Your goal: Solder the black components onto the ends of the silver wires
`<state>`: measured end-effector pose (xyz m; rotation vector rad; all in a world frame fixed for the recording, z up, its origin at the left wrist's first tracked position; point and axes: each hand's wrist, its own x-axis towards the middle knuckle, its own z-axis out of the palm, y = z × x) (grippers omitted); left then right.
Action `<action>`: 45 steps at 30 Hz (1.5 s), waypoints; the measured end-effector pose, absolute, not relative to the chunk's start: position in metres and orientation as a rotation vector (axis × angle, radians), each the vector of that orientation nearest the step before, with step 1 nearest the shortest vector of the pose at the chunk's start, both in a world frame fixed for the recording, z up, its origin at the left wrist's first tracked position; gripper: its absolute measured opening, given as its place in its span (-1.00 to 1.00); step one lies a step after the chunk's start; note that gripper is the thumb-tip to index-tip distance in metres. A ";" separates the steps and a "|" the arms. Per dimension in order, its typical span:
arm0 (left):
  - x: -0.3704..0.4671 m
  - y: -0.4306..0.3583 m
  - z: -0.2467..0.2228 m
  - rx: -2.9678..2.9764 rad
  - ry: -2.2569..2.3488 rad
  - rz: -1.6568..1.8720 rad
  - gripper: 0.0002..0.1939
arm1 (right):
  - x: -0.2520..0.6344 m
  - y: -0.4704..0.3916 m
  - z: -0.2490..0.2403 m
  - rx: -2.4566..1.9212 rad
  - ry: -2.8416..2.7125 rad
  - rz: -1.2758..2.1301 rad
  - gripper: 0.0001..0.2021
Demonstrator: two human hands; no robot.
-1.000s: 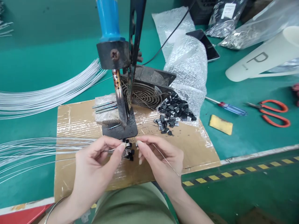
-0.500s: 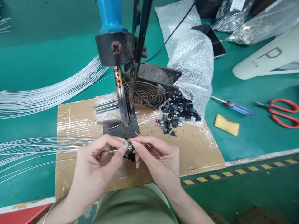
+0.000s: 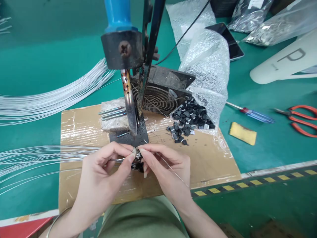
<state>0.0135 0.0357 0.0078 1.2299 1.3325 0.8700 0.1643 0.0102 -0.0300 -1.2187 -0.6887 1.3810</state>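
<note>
My left hand (image 3: 106,178) pinches the end of a wire, with a small part between thumb and forefinger too little to make out. Fingertips of my right hand (image 3: 167,172) meet it from the right, closed on something hidden; a thin solder wire (image 3: 170,167) runs through this hand. Above them hangs a soldering iron (image 3: 129,99) with a blue handle, its tip over a black plate (image 3: 141,134). White wires (image 3: 49,152) stretch leftward from the left hand. Small black connectors (image 3: 189,115) lie in a pile to the right.
A black fan (image 3: 158,99) stands behind the iron, beside bubble wrap (image 3: 210,62). Farther right are a screwdriver (image 3: 255,114), a yellow sponge (image 3: 242,133), red-handled scissors (image 3: 302,119) and a white cup (image 3: 279,66). Another wire bundle (image 3: 54,96) lies at the left on the green mat.
The view has shifted slightly, so objects at the right appear a little farther right. Both hands hold nearly the same pose.
</note>
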 end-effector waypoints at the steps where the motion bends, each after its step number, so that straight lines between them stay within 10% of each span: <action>1: 0.013 0.036 0.008 1.233 1.338 0.864 -0.82 | 0.165 0.009 -0.031 -1.230 -0.740 1.364 -0.92; 7: 0.011 0.039 0.006 1.253 1.412 0.818 -0.88 | 0.174 -0.002 -0.038 -1.303 -1.070 1.138 -0.64; 45: 0.014 0.061 0.017 1.224 1.494 0.820 -0.91 | 0.176 0.017 -0.019 -1.161 -0.960 1.219 -0.79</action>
